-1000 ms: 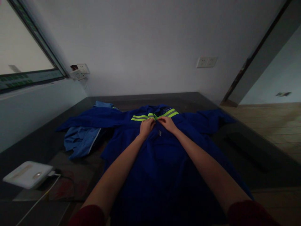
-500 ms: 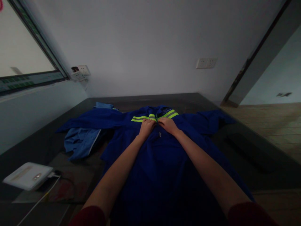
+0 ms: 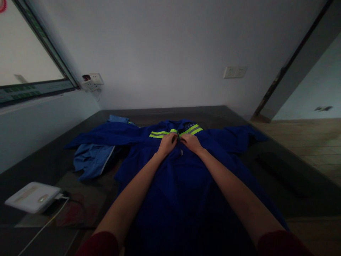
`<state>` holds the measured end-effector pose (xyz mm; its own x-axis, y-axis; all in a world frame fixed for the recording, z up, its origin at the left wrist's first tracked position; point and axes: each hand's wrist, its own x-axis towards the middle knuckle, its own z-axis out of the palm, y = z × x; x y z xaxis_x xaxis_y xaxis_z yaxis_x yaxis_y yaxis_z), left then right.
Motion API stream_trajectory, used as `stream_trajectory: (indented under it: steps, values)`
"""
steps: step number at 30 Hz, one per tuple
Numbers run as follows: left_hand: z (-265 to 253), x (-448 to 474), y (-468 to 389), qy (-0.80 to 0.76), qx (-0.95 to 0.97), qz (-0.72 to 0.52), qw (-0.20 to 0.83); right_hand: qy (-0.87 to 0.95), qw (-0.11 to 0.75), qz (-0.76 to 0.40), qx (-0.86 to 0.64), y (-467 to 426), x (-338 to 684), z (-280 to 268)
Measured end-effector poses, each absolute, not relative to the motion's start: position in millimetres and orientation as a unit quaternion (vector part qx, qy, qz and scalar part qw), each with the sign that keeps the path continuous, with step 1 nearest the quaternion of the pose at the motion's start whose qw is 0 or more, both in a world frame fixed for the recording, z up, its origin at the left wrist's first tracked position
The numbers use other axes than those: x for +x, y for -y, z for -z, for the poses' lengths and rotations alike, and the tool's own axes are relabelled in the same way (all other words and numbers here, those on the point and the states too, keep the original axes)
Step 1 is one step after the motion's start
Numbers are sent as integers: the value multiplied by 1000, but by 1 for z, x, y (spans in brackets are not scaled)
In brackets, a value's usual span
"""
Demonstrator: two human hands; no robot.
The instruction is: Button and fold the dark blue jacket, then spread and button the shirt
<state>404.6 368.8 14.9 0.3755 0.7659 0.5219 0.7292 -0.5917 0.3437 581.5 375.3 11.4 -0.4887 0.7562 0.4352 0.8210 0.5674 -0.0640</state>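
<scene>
A dark blue work jacket (image 3: 170,177) with yellow-green reflective stripes lies spread over the dark table, its sleeves stretched out to both sides. My left hand (image 3: 167,142) pinches the edge of the front opening, just below the chest stripe. Close beside it, my right hand (image 3: 191,142) has its fingers closed on the opposite front edge. Between the two hands a narrow strip of the front opening shows. The fingertips are partly hidden, and fine detail there is too dark to make out.
Under the jacket's left sleeve lies a lighter blue garment (image 3: 93,160). A white box-shaped device (image 3: 33,197) with a cable sits at the left front. At right is a dark flat object (image 3: 282,174). Wall sockets (image 3: 235,72) are behind the table (image 3: 160,111).
My left hand has turned slightly, so a dark gap shows between its thumb and fingers and more of the front edge is visible. My right hand stays nearly in place.
</scene>
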Motion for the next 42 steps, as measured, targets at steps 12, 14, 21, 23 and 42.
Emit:
stream_trajectory:
  steps: [12, 14, 21, 23, 42]
  values:
    - [-13, 422, -356, -528, 820, -211, -67, 849, 236, 67, -468, -371, 577, -10]
    - [-13, 421, -356, -525, 823, -204, -74, 852, 240, 67, -461, -372, 578, -9]
    - [-14, 415, -359, -539, 813, -209, -67, 852, 291, 15, -436, -379, 582, -7]
    - [-16, 413, -358, -535, 813, -221, -67, 842, 323, -22, -432, -381, 583, -8]
    - [-21, 420, -365, -587, 722, -329, 160, 664, 481, -384, -425, -393, 578, -11]
